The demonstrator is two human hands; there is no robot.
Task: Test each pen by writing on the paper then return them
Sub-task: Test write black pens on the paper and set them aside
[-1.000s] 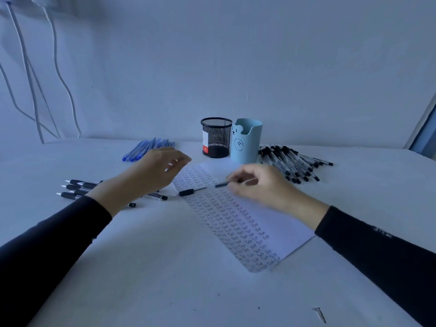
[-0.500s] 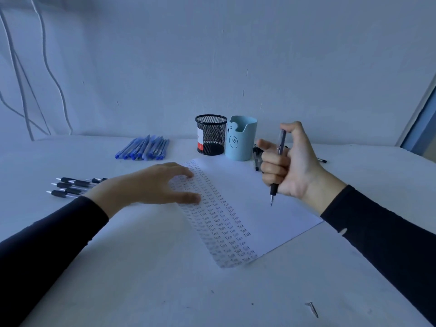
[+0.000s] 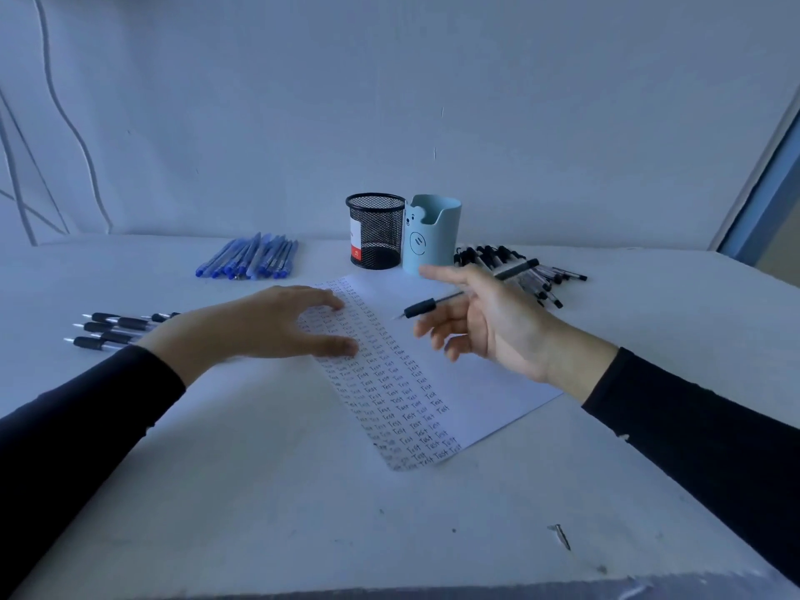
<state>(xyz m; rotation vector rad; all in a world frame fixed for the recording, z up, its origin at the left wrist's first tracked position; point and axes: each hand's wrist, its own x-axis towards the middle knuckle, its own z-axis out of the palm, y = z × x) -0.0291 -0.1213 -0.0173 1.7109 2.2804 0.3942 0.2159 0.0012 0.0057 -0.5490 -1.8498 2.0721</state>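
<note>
A white paper [image 3: 472, 374] covered in rows of handwritten "Test" lies mid-table. My left hand [image 3: 277, 326] rests flat on its left edge, fingers spread. My right hand [image 3: 489, 322] hovers above the paper's right half, palm turned left and fingers loosely extended. It holds a black-grip pen [image 3: 426, 306] nearly level, tip pointing left, with the barrel running behind the hand. Black-grip pens [image 3: 110, 329] lie at the left. Blue pens [image 3: 253, 259] lie at the back left. A pile of black capped pens [image 3: 537, 275] sits at the back right.
A black mesh pen cup [image 3: 375, 231] and a light blue bear-face holder [image 3: 433, 233] stand behind the paper by the wall. A small dark screw [image 3: 561, 535] lies near the table's front edge. Cables hang on the wall at the left.
My right hand picked a pen off the paper, raised it upright in a fist, and has now loosened its fingers so the pen lies nearly level. My left hand settled flat on the paper.
</note>
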